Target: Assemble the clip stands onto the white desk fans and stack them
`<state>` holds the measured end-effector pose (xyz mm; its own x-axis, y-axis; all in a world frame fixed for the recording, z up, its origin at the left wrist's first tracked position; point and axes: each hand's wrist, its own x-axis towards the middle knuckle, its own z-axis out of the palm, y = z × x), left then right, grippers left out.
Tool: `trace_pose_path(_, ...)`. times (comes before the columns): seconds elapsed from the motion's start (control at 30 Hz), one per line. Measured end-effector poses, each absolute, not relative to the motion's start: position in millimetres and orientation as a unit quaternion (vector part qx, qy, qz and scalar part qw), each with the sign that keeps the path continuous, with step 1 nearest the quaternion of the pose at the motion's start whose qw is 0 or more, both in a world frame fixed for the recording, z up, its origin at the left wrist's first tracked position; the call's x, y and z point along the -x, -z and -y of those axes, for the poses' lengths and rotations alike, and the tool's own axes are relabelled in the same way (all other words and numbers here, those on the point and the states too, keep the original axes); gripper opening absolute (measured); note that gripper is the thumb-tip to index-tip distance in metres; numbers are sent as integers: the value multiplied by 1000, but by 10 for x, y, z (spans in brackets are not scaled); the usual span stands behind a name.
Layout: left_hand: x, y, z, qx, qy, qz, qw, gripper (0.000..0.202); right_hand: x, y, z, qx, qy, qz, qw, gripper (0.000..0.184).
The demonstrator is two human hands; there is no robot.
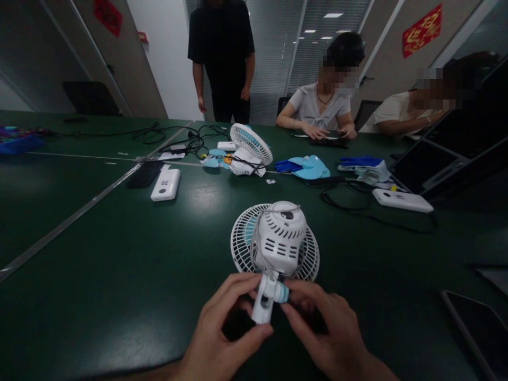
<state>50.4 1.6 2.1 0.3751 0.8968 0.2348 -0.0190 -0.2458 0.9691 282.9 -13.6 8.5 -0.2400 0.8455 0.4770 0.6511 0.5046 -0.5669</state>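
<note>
A white electric fan (282, 238) lies face down on the dark green table, its motor housing upward and its round grille spread beneath. A grey cord loops over the housing. The fan's white neck bracket (262, 309) points toward me. My left hand (226, 323) grips this bracket from the left, thumb below and fingers above. On the bracket's right side sits a light blue knob (282, 292). My right hand (327, 323) pinches that knob between thumb and forefinger.
Farther back stand a second fan (252, 151), light blue fan blades (311, 166), gloves (367, 168) and tangled black cables (194, 140). White power banks (165, 185) lie left and right. A phone (478, 328) rests at the near right. Several people are across the table.
</note>
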Motion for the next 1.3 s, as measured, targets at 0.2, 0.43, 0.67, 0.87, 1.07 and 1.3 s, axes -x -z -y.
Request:
trace_pose_path(0.2,-493,-26,-20,-654,-434,-346,514,55,-2778,-112,95,494,-126,785,352,22)
trace_pose_path(0.43,-489,-13,1,-655,-441,-343,509,54,-2878,-105,123,455,-64,816,352,27)
trace_pose_path(0.67,-497,-24,-13,-649,-438,-355,511,51,-2796,-140,79,459,-70,811,357,28)
trace_pose_path(0.87,-505,-53,-7,-644,-447,-355,509,53,-2843,-99,103,467,-71,792,386,20)
trace_pose_path(1.07,-510,-30,-19,-648,-448,-357,503,50,-3030,-20,110,400,47,839,365,29)
trace_pose_path(1.3,-490,-25,-9,-650,-440,-355,507,51,-2868,-127,76,428,12,834,348,22)
